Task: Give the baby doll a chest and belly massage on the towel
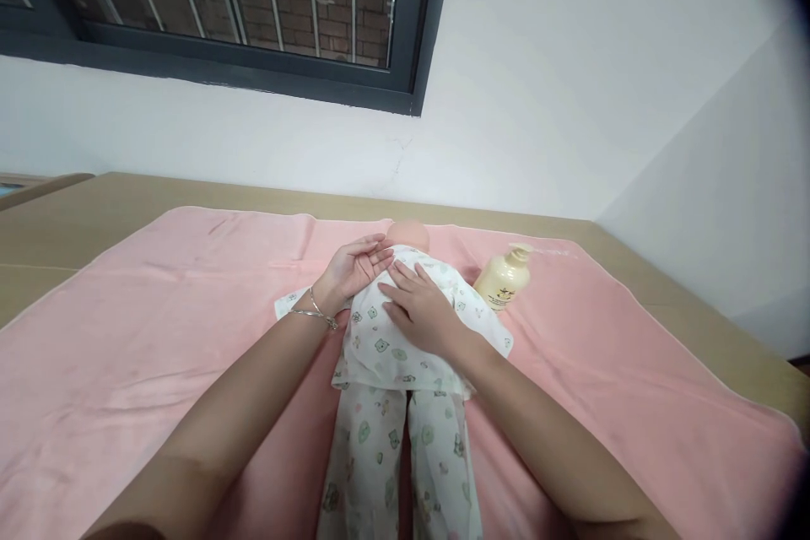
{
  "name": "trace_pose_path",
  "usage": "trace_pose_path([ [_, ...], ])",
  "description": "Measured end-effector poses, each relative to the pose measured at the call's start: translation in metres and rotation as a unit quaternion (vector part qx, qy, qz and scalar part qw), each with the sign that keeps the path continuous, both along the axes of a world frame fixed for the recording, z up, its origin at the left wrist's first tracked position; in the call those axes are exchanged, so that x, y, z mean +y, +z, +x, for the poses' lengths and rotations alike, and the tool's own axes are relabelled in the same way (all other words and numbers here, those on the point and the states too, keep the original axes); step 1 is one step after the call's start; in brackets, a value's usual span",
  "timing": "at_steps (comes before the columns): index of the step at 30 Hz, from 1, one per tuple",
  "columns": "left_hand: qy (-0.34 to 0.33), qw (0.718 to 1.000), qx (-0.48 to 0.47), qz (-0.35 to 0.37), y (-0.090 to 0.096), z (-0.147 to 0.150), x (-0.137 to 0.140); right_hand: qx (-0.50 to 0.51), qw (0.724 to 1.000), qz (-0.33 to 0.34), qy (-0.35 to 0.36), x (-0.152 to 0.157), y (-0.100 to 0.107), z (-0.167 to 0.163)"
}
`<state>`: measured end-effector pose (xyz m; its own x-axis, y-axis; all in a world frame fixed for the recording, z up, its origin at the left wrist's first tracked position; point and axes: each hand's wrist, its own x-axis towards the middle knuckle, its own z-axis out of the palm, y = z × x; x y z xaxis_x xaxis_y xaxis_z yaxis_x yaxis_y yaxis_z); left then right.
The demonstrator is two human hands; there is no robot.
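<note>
A baby doll point(408, 234) lies on a pink cloth with its bald head at the far end. It wears a white printed top point(392, 359) and matching trousers point(436, 456). My right hand point(418, 304) rests flat on the upper part of the top, fingers spread. At the doll's left shoulder, my left hand point(358, 268) is turned palm up with its fingers stretched out near the neck; nothing is in it. A bracelet point(316, 314) circles my left wrist. The doll's face is hidden.
A cream pump bottle point(504, 277) leans on the cloth to the right of the doll. The pink cloth point(158, 337) covers most of a wooden surface point(208, 194). Behind stand a white wall point(519, 101) and a dark-framed barred window point(304, 8).
</note>
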<state>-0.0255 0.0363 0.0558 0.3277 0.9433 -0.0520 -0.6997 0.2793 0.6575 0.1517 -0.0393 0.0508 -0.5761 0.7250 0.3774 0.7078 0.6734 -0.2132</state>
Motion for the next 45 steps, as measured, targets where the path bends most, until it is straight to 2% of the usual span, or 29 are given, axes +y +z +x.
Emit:
trace_pose_path([
  [2,0.009,1.0,-0.006,-0.01,-0.001,-0.002,0.002,0.025,0.999,-0.025,-0.005,0.012,-0.002,0.01],
  [5,0.019,0.999,-0.012,-0.03,-0.002,-0.005,0.005,0.057,0.991,-0.043,-0.111,0.023,-0.005,0.019],
  [7,0.022,0.999,-0.013,-0.036,-0.002,-0.006,0.006,0.045,0.98,-0.036,-0.19,0.019,-0.006,0.015],
  [9,0.023,0.999,-0.01,-0.037,-0.003,-0.007,0.007,0.017,0.971,-0.026,-0.237,0.008,-0.005,0.006],
  [12,0.035,0.999,0.003,-0.035,-0.003,-0.008,0.008,-0.01,0.978,-0.022,-0.206,-0.004,-0.003,-0.005],
  [15,0.06,0.998,0.017,-0.026,-0.002,-0.009,0.009,0.013,0.986,-0.029,-0.163,0.0,-0.003,-0.001],
  [23,0.144,0.99,0.008,-0.006,-0.007,-0.009,0.018,0.074,0.981,-0.029,-0.176,0.017,-0.011,0.014],
  [28,0.11,0.992,0.056,0.015,-0.01,-0.009,0.019,0.082,0.977,-0.02,-0.198,0.02,-0.014,0.016],
  [31,0.092,0.983,0.141,0.068,-0.007,-0.003,0.012,0.079,0.977,-0.024,-0.199,0.022,-0.015,0.016],
  [34,0.098,0.946,0.262,0.164,-0.005,0.007,0.001,0.06,0.977,-0.023,-0.204,0.021,-0.015,0.015],
  [38,0.126,0.87,0.41,0.242,-0.009,0.019,-0.012,0.026,0.971,-0.034,-0.234,0.017,-0.013,0.012],
  [41,0.165,0.788,0.514,0.294,-0.013,0.028,-0.021,0.017,0.967,-0.043,-0.252,0.016,-0.011,0.012],
  [45,0.18,0.673,0.633,0.337,-0.018,0.036,-0.028,0.027,0.969,-0.044,-0.24,0.019,-0.009,0.014],
])
